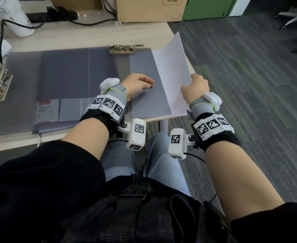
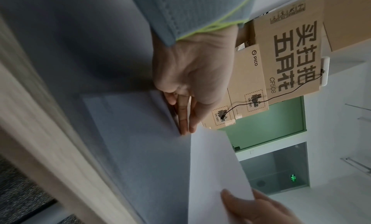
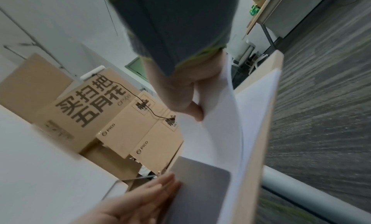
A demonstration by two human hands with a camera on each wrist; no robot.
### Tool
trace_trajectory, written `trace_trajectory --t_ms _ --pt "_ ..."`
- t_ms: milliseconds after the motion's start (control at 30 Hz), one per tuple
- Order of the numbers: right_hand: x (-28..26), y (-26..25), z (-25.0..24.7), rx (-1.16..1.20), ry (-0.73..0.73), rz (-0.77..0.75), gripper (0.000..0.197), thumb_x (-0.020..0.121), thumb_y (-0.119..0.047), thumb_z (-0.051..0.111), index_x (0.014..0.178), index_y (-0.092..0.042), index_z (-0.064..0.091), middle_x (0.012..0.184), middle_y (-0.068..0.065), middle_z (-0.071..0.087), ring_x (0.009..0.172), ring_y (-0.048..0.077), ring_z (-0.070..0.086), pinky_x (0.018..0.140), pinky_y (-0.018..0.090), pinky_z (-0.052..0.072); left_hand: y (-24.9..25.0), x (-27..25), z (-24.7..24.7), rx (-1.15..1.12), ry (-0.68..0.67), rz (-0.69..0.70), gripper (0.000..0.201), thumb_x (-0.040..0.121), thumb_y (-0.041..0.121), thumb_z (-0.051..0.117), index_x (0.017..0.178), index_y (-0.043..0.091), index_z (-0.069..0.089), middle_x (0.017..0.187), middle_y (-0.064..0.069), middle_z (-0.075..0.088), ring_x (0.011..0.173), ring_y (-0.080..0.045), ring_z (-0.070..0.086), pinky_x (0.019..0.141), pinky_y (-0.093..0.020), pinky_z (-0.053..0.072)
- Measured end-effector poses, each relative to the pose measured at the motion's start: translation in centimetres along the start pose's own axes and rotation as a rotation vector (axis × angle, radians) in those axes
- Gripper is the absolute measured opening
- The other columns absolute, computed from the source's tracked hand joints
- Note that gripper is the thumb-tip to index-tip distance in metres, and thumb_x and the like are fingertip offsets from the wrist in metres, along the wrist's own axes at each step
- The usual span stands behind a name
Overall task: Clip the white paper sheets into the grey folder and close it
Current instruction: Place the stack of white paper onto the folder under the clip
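A grey folder (image 1: 144,95) lies open on the wooden table, with its metal clip (image 1: 121,49) at the far edge. My left hand (image 1: 144,83) rests flat on the folder's right panel, fingers straight (image 2: 183,116). My right hand (image 1: 195,81) pinches the right edge of the white paper sheets (image 1: 172,67), thumb on top (image 3: 193,111). The sheets are lifted and tilted up over the table's right edge, their left edge beside the folder. In the right wrist view the paper (image 3: 220,132) curves above the folder corner (image 3: 200,179).
More grey folder panels spread to the left, with a second metal clip (image 1: 1,83) at their left edge. Cardboard boxes (image 1: 149,7), a black cable (image 1: 84,22) and a white bottle (image 1: 16,16) stand at the back. Carpet floor (image 1: 249,85) lies right of the table edge.
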State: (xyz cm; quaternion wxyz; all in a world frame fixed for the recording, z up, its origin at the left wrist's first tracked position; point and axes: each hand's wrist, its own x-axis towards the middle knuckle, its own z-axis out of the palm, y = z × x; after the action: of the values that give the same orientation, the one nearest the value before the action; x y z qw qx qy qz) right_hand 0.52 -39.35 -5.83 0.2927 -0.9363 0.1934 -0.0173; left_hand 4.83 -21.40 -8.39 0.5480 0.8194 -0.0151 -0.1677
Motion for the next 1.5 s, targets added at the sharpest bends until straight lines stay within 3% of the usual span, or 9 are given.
trace_trajectory --t_ms 267,467,633,800,967,1100,1233,1333,1500 --pt "-1.9 -4.2 -4.6 -0.004 0.206 -0.186 0.029 0.088 -0.010 0.043 0.110 -0.011 0.061 0.109 0.019 0.065 0.098 0.042 0.059 0.068 0.032 0.035 0.7 -0.7 -0.6 -0.119 0.102 0.026 0.032 0.091 0.001 0.048 0.121 -0.001 0.057 0.093 -0.003 0.062 0.071 0.008 0.057 0.055 0.000 0.038" --pt "-4.1 -5.9 -7.2 0.187 0.411 -0.290 0.035 0.093 -0.016 0.042 0.123 -0.022 0.059 0.111 0.014 0.068 0.106 0.037 0.056 0.078 0.036 0.042 3.3 -2.0 -2.6 -0.393 0.187 0.044 0.018 0.097 0.026 0.046 0.111 0.017 0.050 0.091 0.004 0.056 0.077 -0.009 0.049 0.078 -0.026 0.045" --pt "-4.4 -7.5 -8.2 0.332 0.504 -0.376 0.031 0.085 -0.011 0.047 0.110 -0.017 0.065 0.095 0.016 0.068 0.093 0.039 0.055 0.067 0.030 0.034 7.2 -3.3 -6.4 -0.461 0.319 0.145 0.052 0.086 0.056 0.049 0.124 0.020 0.050 0.113 0.001 0.055 0.102 -0.013 0.053 0.086 -0.029 0.045" --pt "-4.7 -8.9 -8.5 0.458 0.562 -0.545 0.025 0.081 -0.013 0.049 0.097 -0.006 0.067 0.078 0.016 0.065 0.075 0.035 0.053 0.067 0.039 0.045 9.2 -4.0 -8.7 -0.585 0.341 0.194 0.045 0.094 0.041 0.046 0.129 0.013 0.047 0.128 -0.004 0.054 0.117 -0.017 0.053 0.090 -0.031 0.041" --pt "-3.4 -9.1 -6.4 0.585 0.286 -0.634 0.015 0.075 -0.014 0.053 0.074 -0.017 0.067 0.055 -0.018 0.053 0.056 0.003 0.045 0.058 0.022 0.036 9.9 -4.9 -10.3 -0.541 0.438 0.196 0.082 0.067 0.076 0.051 0.133 0.028 0.042 0.136 0.012 0.052 0.124 -0.011 0.049 0.099 -0.035 0.035" --pt "-2.3 -8.3 -4.4 0.733 0.002 -0.529 0.021 0.064 0.002 0.048 0.063 -0.016 0.059 0.048 -0.018 0.049 0.053 0.002 0.040 0.055 0.019 0.035 7.9 -4.9 -12.0 -0.605 0.570 0.302 0.064 0.077 0.049 0.067 0.127 0.012 0.051 0.114 0.006 0.065 0.104 -0.011 0.064 0.080 -0.023 0.052" --pt "-1.4 -9.0 -2.7 0.765 -0.108 -0.387 0.022 0.051 -0.003 0.058 0.061 -0.022 0.064 0.054 -0.013 0.062 0.057 0.013 0.056 0.061 0.028 0.047 6.7 -5.4 -12.6 -0.610 0.587 0.427 0.047 0.075 0.029 0.071 0.113 0.003 0.059 0.113 -0.011 0.068 0.098 -0.019 0.068 0.087 -0.032 0.056" --pt "-1.2 -10.4 -2.1 0.924 -0.148 -0.390 0.017 0.054 -0.003 0.065 0.065 -0.015 0.067 0.052 -0.012 0.066 0.054 0.010 0.059 0.059 0.024 0.050 7.3 -6.0 -13.3 -0.584 0.620 0.501 0.017 0.084 0.016 0.065 0.098 0.014 0.055 0.097 0.000 0.067 0.080 -0.004 0.066 0.077 -0.022 0.055" --pt "-0.5 -11.4 -1.6 1.011 -0.210 -0.361 0.016 0.059 -0.007 0.072 0.074 -0.011 0.069 0.060 -0.011 0.069 0.063 0.014 0.061 0.059 0.021 0.049 6.3 -6.7 -14.8 -0.500 0.637 0.539 0.019 0.083 0.011 0.067 0.088 0.019 0.050 0.091 0.004 0.063 0.074 0.003 0.063 0.077 -0.018 0.052"
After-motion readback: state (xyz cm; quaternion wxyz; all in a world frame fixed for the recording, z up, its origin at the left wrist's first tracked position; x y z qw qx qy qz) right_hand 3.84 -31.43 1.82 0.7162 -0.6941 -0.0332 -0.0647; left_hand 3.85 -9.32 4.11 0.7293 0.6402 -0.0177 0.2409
